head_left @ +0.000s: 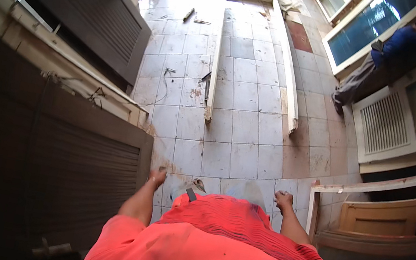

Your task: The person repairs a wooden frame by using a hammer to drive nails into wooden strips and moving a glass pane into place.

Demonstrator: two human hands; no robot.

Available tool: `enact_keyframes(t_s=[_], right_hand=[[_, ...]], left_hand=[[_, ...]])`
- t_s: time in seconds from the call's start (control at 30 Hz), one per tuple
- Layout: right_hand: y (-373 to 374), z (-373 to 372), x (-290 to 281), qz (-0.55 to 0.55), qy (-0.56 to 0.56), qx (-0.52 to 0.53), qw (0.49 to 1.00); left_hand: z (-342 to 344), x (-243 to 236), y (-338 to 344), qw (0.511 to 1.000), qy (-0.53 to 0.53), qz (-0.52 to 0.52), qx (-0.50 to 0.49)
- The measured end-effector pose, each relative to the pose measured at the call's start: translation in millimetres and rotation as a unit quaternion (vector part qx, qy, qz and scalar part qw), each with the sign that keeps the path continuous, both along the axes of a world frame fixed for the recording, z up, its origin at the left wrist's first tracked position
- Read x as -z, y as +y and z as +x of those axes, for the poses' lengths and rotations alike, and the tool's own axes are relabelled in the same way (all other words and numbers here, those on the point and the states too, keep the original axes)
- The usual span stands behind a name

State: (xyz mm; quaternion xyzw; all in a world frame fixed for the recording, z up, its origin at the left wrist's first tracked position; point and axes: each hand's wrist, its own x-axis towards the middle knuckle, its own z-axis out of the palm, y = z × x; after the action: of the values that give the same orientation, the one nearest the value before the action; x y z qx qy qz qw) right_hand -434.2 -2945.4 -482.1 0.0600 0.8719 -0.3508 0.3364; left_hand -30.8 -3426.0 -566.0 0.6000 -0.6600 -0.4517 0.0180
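Note:
My left hand (157, 176) hangs low at my side, beside the edge of a dark brown louvred door (100, 139). Its fingers look curled in; whatever they hold, if anything, is too small to make out. On the other side, my right hand (283, 200) is also curled closed above the floor tiles, apart from any object, and its inside is hidden. Ahead of me a long white wooden door frame (216, 64) lies on the floor, its two posts joined at the far end and their near ends pointing towards me.
Small tools lie left of the frame, among them a dark-handled tool (189, 14) and a pliers-like tool (169, 71). A second dark door (101, 11) leans at left. At right, a person in blue (399, 52) bends beside a white louvred panel (386, 121). A wooden frame (314, 210) stands nearer.

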Motion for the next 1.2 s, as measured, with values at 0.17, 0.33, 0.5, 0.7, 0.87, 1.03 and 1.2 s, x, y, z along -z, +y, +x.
enact_keyframes(t_s=[0.17, 0.33, 0.5, 0.7, 0.87, 1.03, 1.2], right_hand=[[8.2, -30.3, 55.0, 0.07, 0.066, -0.072, 0.993], [-59.6, -77.8, 33.9, 0.282, 0.012, -0.54, 0.793], [-93.5, -202.4, 45.5, 0.239, -0.213, -0.106, 0.941], [-188.1, -480.3, 103.5, 0.27, 0.024, -0.218, 0.937], [-432.4, -636.5, 4.2, 0.015, 0.067, -0.161, 0.985], [-570.1, -761.2, 9.7, -0.082, 0.07, -0.143, 0.984], [-597.5, -820.2, 49.4, -0.002, 0.022, -0.152, 0.988]], left_hand=[[-252.9, -105.4, -98.6, 0.975, 0.207, 0.085, 0.006], [-336.5, -107.9, -162.1, 0.973, 0.217, 0.06, 0.052], [-339.2, -54.1, -162.5, 0.976, 0.029, 0.173, -0.126], [-417.9, -47.2, -188.1, 0.987, 0.04, 0.147, 0.048], [-518.1, -110.5, -205.3, 0.969, 0.038, 0.176, -0.167], [-631.8, -79.7, -297.6, 0.975, -0.037, 0.188, -0.116], [-705.8, -29.5, -435.0, 0.841, -0.243, -0.112, 0.47]])
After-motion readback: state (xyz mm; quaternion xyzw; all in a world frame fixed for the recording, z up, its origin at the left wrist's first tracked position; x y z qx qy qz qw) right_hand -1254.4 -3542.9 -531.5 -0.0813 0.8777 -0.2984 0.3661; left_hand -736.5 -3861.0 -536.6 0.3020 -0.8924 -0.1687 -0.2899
